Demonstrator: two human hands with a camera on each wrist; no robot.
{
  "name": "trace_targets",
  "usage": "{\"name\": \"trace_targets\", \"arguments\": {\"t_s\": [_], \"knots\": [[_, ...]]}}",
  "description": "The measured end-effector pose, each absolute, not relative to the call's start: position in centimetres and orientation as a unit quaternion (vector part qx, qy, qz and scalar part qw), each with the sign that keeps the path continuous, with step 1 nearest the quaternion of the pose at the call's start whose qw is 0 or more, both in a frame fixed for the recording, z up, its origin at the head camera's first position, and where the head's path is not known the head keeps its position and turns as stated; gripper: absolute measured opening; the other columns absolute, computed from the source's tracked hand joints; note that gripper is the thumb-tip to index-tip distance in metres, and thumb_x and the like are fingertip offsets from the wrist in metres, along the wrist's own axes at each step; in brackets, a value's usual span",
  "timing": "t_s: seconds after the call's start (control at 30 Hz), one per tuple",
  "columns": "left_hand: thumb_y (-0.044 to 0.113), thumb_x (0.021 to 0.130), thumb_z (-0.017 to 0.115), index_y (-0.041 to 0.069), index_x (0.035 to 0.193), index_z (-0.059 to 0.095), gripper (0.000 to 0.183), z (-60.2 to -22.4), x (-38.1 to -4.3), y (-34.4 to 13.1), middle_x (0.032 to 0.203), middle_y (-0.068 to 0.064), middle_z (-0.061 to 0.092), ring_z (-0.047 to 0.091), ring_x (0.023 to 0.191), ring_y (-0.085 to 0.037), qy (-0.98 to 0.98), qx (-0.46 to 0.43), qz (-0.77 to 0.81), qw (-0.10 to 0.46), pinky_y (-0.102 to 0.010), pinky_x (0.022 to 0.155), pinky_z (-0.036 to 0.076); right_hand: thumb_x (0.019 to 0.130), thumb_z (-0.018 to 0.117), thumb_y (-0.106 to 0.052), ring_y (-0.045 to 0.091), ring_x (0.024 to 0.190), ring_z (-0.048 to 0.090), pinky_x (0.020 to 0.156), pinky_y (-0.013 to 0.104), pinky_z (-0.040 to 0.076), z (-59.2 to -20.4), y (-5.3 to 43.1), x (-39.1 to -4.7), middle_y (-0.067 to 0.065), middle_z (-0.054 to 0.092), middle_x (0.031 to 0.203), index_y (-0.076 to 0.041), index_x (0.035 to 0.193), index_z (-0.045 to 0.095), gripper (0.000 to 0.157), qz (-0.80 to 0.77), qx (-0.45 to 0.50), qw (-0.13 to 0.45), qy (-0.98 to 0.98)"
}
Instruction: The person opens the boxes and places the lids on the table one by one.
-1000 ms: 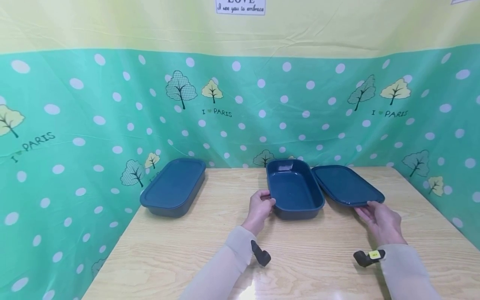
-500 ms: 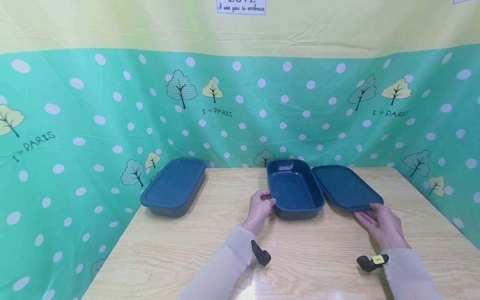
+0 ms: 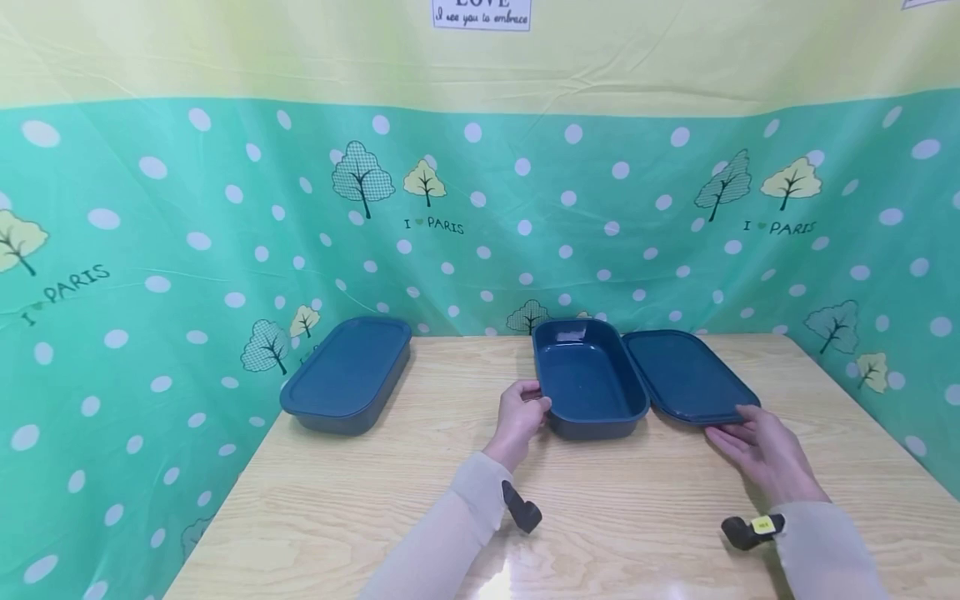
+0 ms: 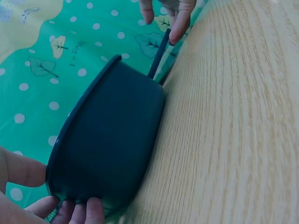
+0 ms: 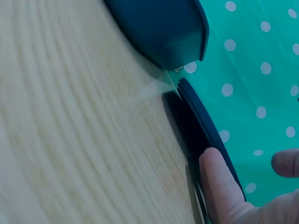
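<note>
An open dark blue rectangular box (image 3: 585, 375) stands right of the table's middle. My left hand (image 3: 521, 421) grips its left side near the front corner, thumb at the rim and fingers along the wall in the left wrist view. Close against the box's right side lies a matching flat lid (image 3: 690, 375). My right hand (image 3: 768, 454) is at the lid's near right corner. In the right wrist view, fingers (image 5: 219, 177) are beneath the lid's edge, while the thumb (image 5: 286, 163) stands apart above it. A dark shadow shows under the lid there.
Another dark blue box (image 3: 348, 375) with its lid on stands at the table's left. The light wooden table (image 3: 600, 517) ends at a green and yellow printed curtain (image 3: 465, 250), which hangs behind and along both sides.
The lid's near edge has come down and a little left. My right hand has moved slightly down and toward me with it. My left hand and both boxes have stayed put.
</note>
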State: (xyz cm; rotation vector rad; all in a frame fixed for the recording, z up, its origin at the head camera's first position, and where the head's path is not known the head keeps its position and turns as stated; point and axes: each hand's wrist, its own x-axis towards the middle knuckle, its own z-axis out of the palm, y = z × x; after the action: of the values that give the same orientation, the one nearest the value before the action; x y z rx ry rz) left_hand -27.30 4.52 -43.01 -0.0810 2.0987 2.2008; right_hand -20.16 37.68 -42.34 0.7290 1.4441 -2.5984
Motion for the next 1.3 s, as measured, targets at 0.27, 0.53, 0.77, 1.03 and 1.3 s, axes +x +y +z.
{"name": "trace_targets", "arguments": {"t_s": [0.27,0.53,0.77,1.03,1.3], "knots": [[-0.003,0.085,0.061,-0.002,0.119,0.057,0.034,-42.78,-27.20,4.49,0.105,-0.011,0.062,0.059,0.079,-0.018,0.687,-0.028,0.724,0.055,-0.037,0.074,0.053,0.100,0.045,-0.031,0.023,0.094,0.062,0.099,0.038,0.044,-42.49,37.79,-20.00,0.020,0.031,0.125,-0.018,0.147,-0.025,0.085,-0.824,0.244,0.056,0.508],[-0.004,0.085,0.061,-0.002,0.118,0.057,0.033,-42.78,-27.26,4.54,0.104,-0.011,0.062,0.059,0.079,-0.018,0.684,-0.030,0.727,0.055,-0.037,0.073,0.053,0.101,0.040,-0.031,0.025,0.093,0.063,0.099,0.037,0.044,-42.75,38.06,-19.90,0.021,0.030,0.124,-0.014,0.146,-0.026,0.082,-0.817,0.230,0.074,0.523],[-0.005,0.085,0.061,-0.002,0.117,0.057,0.033,-42.83,-27.23,4.51,0.104,-0.011,0.063,0.059,0.079,-0.017,0.681,-0.029,0.729,0.054,-0.037,0.074,0.053,0.101,0.040,-0.033,0.028,0.095,0.064,0.098,0.039,0.045,-42.98,38.05,-19.76,0.022,0.029,0.125,-0.015,0.145,-0.028,0.084,-0.815,0.227,0.070,0.529],[-0.004,0.085,0.061,-0.003,0.118,0.056,0.034,-43.02,-27.35,4.48,0.104,-0.011,0.062,0.059,0.080,-0.017,0.682,-0.027,0.729,0.052,-0.038,0.075,0.053,0.101,0.039,-0.033,0.025,0.095,0.063,0.099,0.037,0.044,-42.92,37.97,-19.64,0.022,0.028,0.128,-0.013,0.145,-0.028,0.082,-0.812,0.219,0.072,0.536],[-0.005,0.085,0.061,-0.003,0.118,0.056,0.033,-43.03,-27.32,4.45,0.104,-0.011,0.062,0.059,0.080,-0.016,0.681,-0.024,0.730,0.052,-0.039,0.075,0.053,0.101,0.037,-0.036,0.023,0.094,0.064,0.099,0.037,0.044,-42.82,37.77,-19.41,0.023,0.027,0.131,-0.013,0.146,-0.026,0.081,-0.807,0.218,0.056,0.546]]}}
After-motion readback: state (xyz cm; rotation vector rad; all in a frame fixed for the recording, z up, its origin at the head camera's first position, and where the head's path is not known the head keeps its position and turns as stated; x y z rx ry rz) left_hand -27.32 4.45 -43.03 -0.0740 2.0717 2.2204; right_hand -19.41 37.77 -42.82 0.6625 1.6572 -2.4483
